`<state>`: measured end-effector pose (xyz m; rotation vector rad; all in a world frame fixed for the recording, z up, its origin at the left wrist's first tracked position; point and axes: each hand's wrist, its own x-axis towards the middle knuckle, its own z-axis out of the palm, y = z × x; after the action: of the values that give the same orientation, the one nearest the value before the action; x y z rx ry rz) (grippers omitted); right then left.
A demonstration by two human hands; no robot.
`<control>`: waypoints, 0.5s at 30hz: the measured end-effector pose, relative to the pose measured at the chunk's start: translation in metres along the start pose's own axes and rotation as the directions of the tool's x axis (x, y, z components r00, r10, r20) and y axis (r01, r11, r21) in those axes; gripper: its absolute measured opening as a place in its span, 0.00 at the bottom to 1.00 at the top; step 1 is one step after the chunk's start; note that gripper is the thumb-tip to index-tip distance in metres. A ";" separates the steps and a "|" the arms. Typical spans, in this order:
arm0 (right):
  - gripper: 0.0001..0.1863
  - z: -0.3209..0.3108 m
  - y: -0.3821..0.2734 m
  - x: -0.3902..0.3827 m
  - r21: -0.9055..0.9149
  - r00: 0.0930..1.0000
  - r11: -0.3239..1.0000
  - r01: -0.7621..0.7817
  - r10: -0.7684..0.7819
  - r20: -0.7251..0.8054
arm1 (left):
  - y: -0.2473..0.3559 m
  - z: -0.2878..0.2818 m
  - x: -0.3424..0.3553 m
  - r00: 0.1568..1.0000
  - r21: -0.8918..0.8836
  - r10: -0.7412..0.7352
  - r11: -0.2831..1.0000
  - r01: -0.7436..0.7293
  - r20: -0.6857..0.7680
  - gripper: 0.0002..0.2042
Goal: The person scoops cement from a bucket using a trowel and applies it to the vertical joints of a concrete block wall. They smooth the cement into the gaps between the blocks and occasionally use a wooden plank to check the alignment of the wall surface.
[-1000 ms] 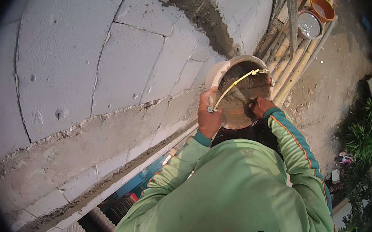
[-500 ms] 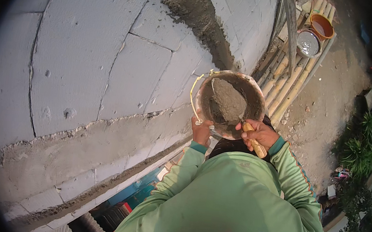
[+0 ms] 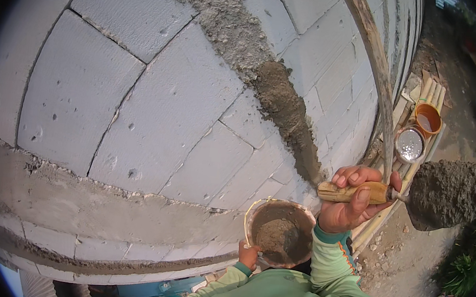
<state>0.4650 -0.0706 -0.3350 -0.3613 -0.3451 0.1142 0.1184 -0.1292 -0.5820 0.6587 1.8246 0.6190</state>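
My right hand [image 3: 354, 198] is wrapped round the wooden handle of a trowel [image 3: 326, 191], raised in front of the wall. A thick heap of wet grey mortar [image 3: 454, 191] covers the trowel's blade. Lower down, my left hand [image 3: 249, 255] grips the rim of a bucket [image 3: 307, 237], by its yellow handle. Inside the bucket lies more mortar [image 3: 278, 237]. On the pale block wall [image 3: 166, 118], a band of mortar [image 3: 285, 110] runs down toward the bucket; its lower stretch is darker and looks wetter.
A wooden pole [image 3: 375, 53] slants across the upper right, close to my right hand. Beyond it, bamboo poles [image 3: 378, 224] carry an orange bucket [image 3: 428, 120] and a second bucket of whitish liquid [image 3: 410, 144]. Green plants [image 3: 463, 268] grow at the far right.
My right hand has lifted the loaded trowel out of the bucket, up and to the right. The view has tilted up toward the wall; my left hand still holds the bucket.
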 end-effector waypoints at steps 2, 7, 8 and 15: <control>0.30 -0.001 0.029 0.006 -0.109 0.974 0.971 0.211 -0.218 -0.060 | 0.002 0.004 -0.013 0.996 0.039 -0.059 0.997 0.062 -0.066 0.30; 0.12 -0.035 0.156 0.001 -0.614 0.944 0.744 0.264 -0.069 0.322 | 0.011 0.013 -0.016 0.998 0.158 -0.052 0.986 0.057 -0.037 0.35; 0.11 -0.042 0.149 -0.015 -0.663 0.843 0.695 0.279 0.153 0.515 | 0.007 0.008 -0.013 0.998 0.145 -0.051 0.988 0.057 -0.044 0.33; 0.13 -0.204 0.012 -0.118 -0.943 0.361 0.334 0.009 0.878 0.315 | -0.003 0.018 0.025 0.993 0.058 0.097 0.993 -0.101 0.069 0.26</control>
<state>0.4256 -0.1464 -0.5545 -1.5001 -1.3065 0.8634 0.1278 -0.1119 -0.6061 0.8056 1.7631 0.6016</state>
